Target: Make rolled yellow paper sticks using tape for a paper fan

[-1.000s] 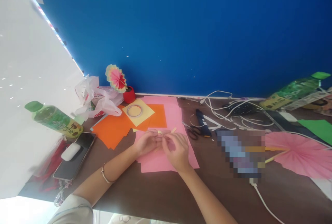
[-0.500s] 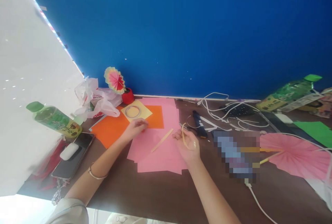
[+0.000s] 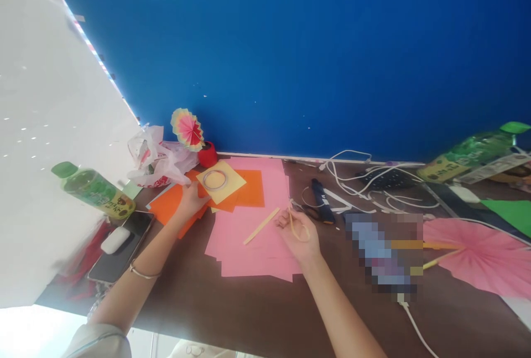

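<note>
My left hand [image 3: 192,203] is over the orange paper [image 3: 166,203], its thumb apart from the fingers; it seems to touch the sheet and hides part of it. Palm up, my right hand [image 3: 299,236] has its fingers curled around a thin yellow strip [image 3: 293,226] bent into a loop. Another yellow strip [image 3: 261,226] lies slantwise on the pink paper sheets [image 3: 244,261], between my hands. A roll of clear tape [image 3: 215,180] rests on a square of pale yellow paper [image 3: 232,181].
On the left are a green bottle [image 3: 93,189], a phone [image 3: 136,231] with a white case on it, and a plastic bag [image 3: 174,161]. A paper flower [image 3: 187,128] stands behind. To the right lie a dark cutter [image 3: 323,201], white cables [image 3: 344,181] and a pink paper fan [image 3: 477,253].
My left hand has moved left, from the yellow square's near edge onto the orange paper. My right hand stays nearly in place, and the looped strip in it has turned a little.
</note>
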Demonstrator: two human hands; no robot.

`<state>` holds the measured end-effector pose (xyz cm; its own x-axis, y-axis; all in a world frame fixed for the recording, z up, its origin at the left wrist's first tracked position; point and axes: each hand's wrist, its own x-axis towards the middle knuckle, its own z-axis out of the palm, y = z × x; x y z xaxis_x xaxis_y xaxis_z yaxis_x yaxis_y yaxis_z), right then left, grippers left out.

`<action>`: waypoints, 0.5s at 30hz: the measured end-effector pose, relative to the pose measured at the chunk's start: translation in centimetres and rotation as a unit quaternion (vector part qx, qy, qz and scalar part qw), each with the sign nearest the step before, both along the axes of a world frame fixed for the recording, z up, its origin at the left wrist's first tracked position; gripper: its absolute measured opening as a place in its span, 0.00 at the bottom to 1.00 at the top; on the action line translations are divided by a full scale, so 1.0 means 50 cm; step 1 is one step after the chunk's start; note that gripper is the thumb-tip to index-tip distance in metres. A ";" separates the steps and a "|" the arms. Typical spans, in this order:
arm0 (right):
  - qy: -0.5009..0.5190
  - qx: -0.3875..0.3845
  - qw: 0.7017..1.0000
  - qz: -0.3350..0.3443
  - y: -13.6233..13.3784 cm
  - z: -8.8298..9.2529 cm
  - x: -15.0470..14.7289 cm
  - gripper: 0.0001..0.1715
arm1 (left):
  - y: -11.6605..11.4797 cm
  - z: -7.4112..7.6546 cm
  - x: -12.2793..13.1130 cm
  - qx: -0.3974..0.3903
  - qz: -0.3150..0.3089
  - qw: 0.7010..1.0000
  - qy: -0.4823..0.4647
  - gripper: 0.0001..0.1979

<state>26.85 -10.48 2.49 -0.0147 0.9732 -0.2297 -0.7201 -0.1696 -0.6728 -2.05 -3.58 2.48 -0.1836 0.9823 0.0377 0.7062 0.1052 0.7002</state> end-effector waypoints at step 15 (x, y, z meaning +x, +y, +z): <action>-0.011 0.024 1.000 0.005 0.002 0.013 0.006 0.13 | -0.046 0.266 0.031 0.096 -0.052 0.973 -0.203 0.18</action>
<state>27.14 -10.40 3.12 -0.0190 0.9830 -0.1829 -0.7037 -0.1431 -0.6959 -0.51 -5.90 15.76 -0.1222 0.9782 0.1677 0.3677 -0.1123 0.9231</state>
